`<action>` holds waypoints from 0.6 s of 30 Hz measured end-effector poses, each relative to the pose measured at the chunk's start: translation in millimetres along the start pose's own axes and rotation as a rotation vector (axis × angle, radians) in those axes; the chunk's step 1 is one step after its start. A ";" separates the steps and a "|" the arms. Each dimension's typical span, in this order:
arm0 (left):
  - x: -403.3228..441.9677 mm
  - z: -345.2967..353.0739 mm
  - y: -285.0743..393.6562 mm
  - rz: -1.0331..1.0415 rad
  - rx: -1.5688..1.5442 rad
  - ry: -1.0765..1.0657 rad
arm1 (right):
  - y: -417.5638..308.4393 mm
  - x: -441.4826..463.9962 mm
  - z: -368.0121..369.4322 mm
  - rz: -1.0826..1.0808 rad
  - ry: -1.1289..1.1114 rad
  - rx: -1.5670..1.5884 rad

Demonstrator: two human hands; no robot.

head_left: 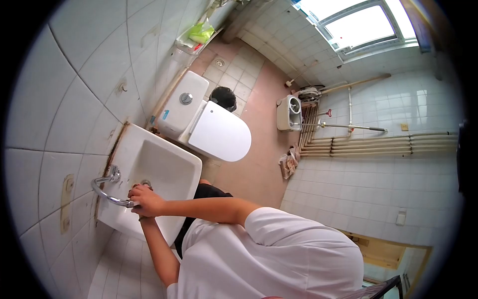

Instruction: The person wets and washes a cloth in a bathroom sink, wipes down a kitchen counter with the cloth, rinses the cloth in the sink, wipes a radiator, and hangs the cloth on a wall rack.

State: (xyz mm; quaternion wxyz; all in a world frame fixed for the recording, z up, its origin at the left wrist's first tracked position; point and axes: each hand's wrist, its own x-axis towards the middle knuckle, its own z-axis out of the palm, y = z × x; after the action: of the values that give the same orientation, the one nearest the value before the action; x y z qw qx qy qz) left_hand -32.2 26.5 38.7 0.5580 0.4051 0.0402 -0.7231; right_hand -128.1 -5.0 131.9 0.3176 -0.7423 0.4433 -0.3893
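Observation:
Both hands are together over the white washbasin [175,167], at the mouth of the curved chrome faucet [107,192]. My right hand [149,202] lies on top with its fingers curled, close against the spout's end. Whatever is within those fingers is hidden. Beneath it is my left hand [144,216], mostly covered, so its fingers cannot be made out. The basin's drain [146,183] shows just past the fingers. I cannot see whether water is running.
Beside the basin stands a white toilet [221,132] with its lid down. A black bin [223,98] sits behind it. Farther off are a white twin-tub-like appliance [289,113], wall pipes [368,144], a plastic bag [289,163] and a window [358,27].

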 end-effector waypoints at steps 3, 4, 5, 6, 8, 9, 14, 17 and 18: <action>2.6 -1.8 -4.1 0.010 0.008 0.004 | -1.0 0.7 -9.0 -0.039 -0.095 -0.048; 4.3 -2.8 -5.1 0.014 0.008 0.000 | 4.2 -1.6 -4.8 -0.020 -0.109 -0.048; 5.6 -4.2 -5.4 0.019 0.012 -0.005 | 9.1 -3.2 0.3 -0.001 -0.123 -0.047; 8.1 -5.2 -6.1 0.024 0.010 -0.011 | 15.6 -2.9 5.4 0.058 -0.132 -0.002; 13.9 -9.3 -8.5 0.035 0.004 -0.041 | 24.9 -0.1 9.4 0.177 -0.159 0.085; 16.7 -11.3 -10.8 0.042 0.007 -0.054 | 26.5 1.2 14.7 0.284 -0.107 0.117; 5.7 23.0 -20.7 0.041 0.024 0.028 | 62.2 4.0 45.9 0.898 0.074 0.561; 24.6 -3.1 -31.4 0.097 -0.103 0.029 | 81.5 17.4 25.5 0.942 0.201 0.459; 12.1 5.9 -25.5 0.122 -0.064 0.044 | 84.8 15.1 18.1 0.872 0.246 0.560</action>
State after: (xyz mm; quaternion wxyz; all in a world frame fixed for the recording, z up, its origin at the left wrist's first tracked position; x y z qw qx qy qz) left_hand -57.4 23.8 25.0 0.6129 0.4043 0.0508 -0.6770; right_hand -142.8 -50.7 58.2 0.5817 -0.3249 0.6238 -0.4086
